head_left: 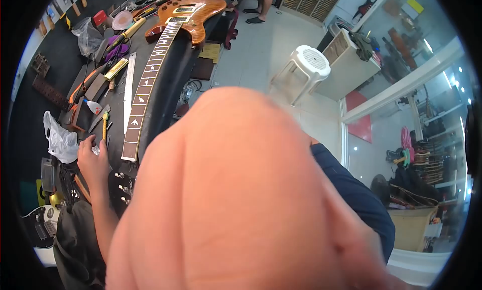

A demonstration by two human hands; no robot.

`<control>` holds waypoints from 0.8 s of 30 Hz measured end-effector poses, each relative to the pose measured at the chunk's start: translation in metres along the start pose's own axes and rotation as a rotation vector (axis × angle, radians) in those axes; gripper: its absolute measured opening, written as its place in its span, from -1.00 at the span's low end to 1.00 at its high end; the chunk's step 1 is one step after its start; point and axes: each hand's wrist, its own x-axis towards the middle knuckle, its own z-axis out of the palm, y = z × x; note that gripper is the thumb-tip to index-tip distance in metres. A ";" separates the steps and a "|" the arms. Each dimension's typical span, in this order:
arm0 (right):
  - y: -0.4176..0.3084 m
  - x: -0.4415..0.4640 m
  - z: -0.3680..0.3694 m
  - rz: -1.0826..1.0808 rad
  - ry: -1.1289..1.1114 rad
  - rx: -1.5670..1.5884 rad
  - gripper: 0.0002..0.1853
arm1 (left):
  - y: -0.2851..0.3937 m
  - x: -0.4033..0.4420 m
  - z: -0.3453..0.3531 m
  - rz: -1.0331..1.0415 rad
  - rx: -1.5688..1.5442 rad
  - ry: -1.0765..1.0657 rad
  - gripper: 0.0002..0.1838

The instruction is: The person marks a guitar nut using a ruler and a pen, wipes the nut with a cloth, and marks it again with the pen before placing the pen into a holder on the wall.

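Note:
My right hand (241,189) is very close to the camera and fills the middle and bottom of the view, blurred. Its fingertips are hidden, and whatever it may touch cannot be made out. At the left, my left hand (94,159) is over the bench, its thumb and fingers apart, beside a white plastic bag (61,139) and just below a thin yellow tool (105,127). An electric guitar with an orange-brown body (208,14) lies face up, its inlaid neck (145,89) pointing toward me; my right hand covers part of the headstock area.
Along the bench lie a steel ruler (129,89), a glue bottle (93,107) and several tools. A white stool (312,61) stands on the floor near a cabinet (346,64). Another person's legs (263,6) show at the top. Glass panels are at the right; a white guitar (46,225) is lower left.

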 end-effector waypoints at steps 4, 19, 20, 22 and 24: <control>0.016 -0.008 -0.032 0.005 0.103 0.082 -0.66 | -0.002 -0.006 -0.012 0.049 -0.018 -0.022 -0.69; 0.002 0.052 -0.003 0.193 -0.472 -1.486 -0.88 | -0.012 -0.003 0.010 0.103 -0.028 0.010 -0.67; -0.003 0.051 0.006 0.209 -0.469 -1.417 -0.89 | -0.002 -0.007 0.002 0.094 -0.005 0.023 -0.68; -0.018 0.049 0.016 0.245 -0.431 -1.298 -0.89 | 0.002 -0.004 -0.003 0.089 -0.044 0.010 -0.68; -0.039 0.042 0.021 0.291 -0.355 -1.194 -0.88 | 0.010 -0.002 -0.004 0.080 -0.083 -0.031 -0.68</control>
